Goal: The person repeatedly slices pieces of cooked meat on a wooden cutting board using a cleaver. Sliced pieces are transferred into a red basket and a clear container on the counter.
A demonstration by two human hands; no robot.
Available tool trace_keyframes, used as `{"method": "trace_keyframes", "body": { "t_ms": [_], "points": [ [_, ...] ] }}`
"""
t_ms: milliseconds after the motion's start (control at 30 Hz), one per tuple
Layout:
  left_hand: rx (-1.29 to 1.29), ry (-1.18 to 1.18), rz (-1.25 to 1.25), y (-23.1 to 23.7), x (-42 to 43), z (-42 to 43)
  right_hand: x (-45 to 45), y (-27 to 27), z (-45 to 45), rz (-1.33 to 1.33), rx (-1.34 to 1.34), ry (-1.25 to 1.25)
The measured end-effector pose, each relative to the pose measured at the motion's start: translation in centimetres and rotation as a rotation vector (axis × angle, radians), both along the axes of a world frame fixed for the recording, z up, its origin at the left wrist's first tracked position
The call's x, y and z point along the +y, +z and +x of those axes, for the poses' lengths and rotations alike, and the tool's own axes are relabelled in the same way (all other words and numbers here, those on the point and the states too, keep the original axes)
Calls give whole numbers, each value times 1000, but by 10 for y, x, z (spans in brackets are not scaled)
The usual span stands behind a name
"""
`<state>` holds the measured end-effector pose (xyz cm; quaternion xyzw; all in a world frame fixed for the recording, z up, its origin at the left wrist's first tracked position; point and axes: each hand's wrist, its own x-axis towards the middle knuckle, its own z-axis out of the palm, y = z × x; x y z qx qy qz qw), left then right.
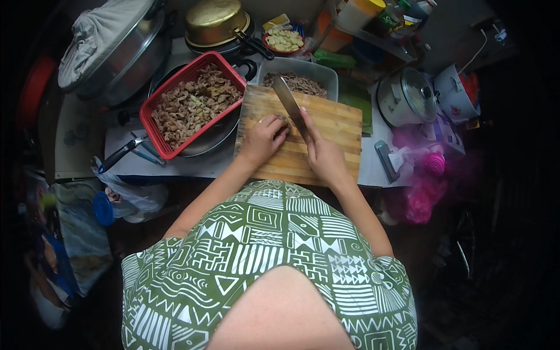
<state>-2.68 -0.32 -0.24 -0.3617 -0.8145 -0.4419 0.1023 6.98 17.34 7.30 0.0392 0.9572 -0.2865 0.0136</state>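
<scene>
A wooden cutting board (pixel 334 120) lies before me. On it my left hand (pixel 262 135), with a ring on one finger, presses down a small piece of what looks like cooked meat (pixel 282 117), mostly hidden by the fingers. My right hand (pixel 324 155) grips a wide-bladed kitchen knife (pixel 288 100), its index finger along the blade. The blade is tilted, just right of the piece. Left of the board, a red plastic basket (pixel 151 127) full of meat pieces (pixel 188 109) rests over a metal pan (pixel 210 142). Behind the board stands a translucent plastic container (pixel 330 70) with thinly cut meat (pixel 302 83).
A red bowl of peeled garlic (pixel 284 40) and a gold-coloured pot (pixel 216 19) stand at the back. A rice cooker (pixel 407 98) with a glass lid is on the right, near a teal-and-white peeler-like tool (pixel 387 161). A large cloth-covered pot (pixel 127 57) rises at the left.
</scene>
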Motion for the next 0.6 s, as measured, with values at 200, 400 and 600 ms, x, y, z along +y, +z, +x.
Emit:
{"method": "trace_keyframes", "body": {
  "t_ms": [200,400,600],
  "points": [
    [-22,6,-23,5,0,3,-6,3,10,32,-56,13],
    [15,-12,-21,3,-2,2,-8,-1,13,-19,-8,3],
    [27,-27,-30,4,-2,0,-6,2,8,-59,-115,-21]
  ]
}}
